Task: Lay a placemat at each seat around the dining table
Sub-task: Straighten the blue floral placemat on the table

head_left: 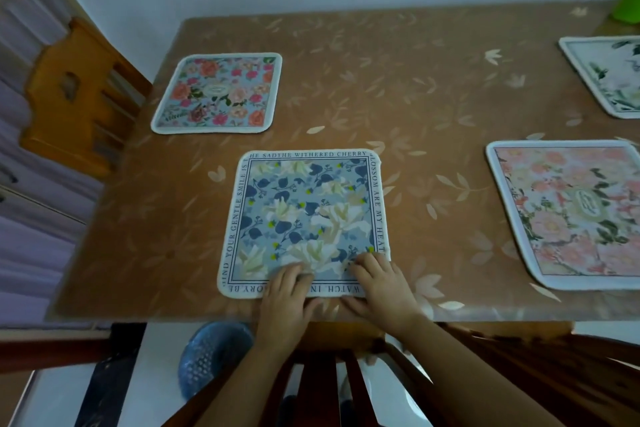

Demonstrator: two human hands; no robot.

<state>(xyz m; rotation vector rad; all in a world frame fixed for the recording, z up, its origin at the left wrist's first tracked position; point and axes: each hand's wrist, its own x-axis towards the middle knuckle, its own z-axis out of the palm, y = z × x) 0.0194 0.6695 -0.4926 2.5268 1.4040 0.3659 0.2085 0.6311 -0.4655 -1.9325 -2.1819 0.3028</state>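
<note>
With the left hand (287, 291) and right hand (381, 286) pressing fingers-down on its near edge, the blue placemat (308, 211) probably needed squaring to the table (415, 97) edge.

I see the counter (221, 314) under a brown leaf-print cover (415, 107). Four mats lie flat on it, all apart from each other. Blue floral mat (304, 215) w/ a text border sits at the near edge, approx. centre. Red-rose mat (218, 94) is further back, by the left edge. Pink floral mat (571, 211) is near right, partly cut off by the frame. White-green mat (606, 76) is far right, also cut off. A green obj (628, 7) stands at the far right corner; can't tell what it is.
</note>
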